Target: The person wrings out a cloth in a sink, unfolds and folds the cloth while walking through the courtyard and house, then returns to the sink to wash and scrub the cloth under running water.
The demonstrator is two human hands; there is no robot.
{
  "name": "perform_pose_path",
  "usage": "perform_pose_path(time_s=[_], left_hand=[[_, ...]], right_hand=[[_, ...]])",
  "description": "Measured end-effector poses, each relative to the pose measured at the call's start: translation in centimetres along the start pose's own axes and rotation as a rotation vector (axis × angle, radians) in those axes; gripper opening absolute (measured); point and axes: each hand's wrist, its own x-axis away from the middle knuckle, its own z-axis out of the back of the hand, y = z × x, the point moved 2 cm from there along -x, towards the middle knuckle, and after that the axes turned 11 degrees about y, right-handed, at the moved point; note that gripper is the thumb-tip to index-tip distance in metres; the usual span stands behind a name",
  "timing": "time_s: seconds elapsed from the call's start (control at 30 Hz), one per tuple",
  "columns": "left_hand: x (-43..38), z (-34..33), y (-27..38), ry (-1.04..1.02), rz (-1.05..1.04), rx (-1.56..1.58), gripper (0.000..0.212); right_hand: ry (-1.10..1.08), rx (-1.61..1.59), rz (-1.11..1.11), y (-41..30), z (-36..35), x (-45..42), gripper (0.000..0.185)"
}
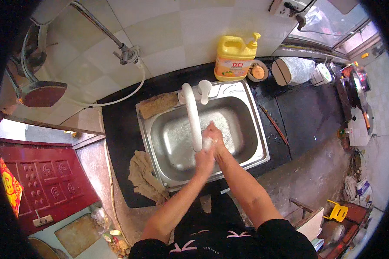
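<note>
My right hand (pixel 215 135) is over the basin of a stainless steel sink (pixel 173 152), fingers pointing toward the back wall. My left hand (pixel 205 159) presses against it near the wrist, slightly blurred. Both are just right of the spout of a white faucet (pixel 192 119). A whitish patch between them looks like running water, and wet streaks and splashes mark the basin floor beyond. The fingers overlap, so whether anything small lies between the palms is hidden. Behind the spout stands the faucet's white lever handle (pixel 205 89).
A brown scrub pad (pixel 159 104) rests on the sink's back left rim. A tan cloth (pixel 146 176) hangs over the front left. Behind stand a yellow detergent jug (pixel 235 60) and a small bowl (pixel 257 71). Chopsticks (pixel 275 125) lie on the black countertop (pixel 311 113) at right.
</note>
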Motion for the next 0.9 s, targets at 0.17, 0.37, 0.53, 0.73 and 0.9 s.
perform_pose_path(time_s=[0.17,0.37,0.53,0.73,0.9], left_hand=[[-5.5,0.4,-4.3,0.112,-0.117,-0.007,0.033],[-13.8,7.2,-9.5,-0.022,0.276,-0.173,0.04],[-12.0,7.2,-4.9,-0.022,-0.043,-0.304,0.038],[-2.2,2.5,0.4,-0.379,-0.072,-0.222,0.027],[1.7,0.9,0.9,-0.348,-0.552,-0.208,0.033]], right_hand=[[0.052,-0.167,-0.212,0.2,-1.0,3.4,0.035],[-0.022,0.551,0.287,-2.0,3.9,-1.9,0.033],[0.142,0.274,0.18,-3.3,5.5,-1.6,0.024],[-0.314,-0.03,-0.11,2.9,3.5,-1.4,0.052],[-0.127,-0.193,-0.364,8.4,6.6,-6.9,0.044]])
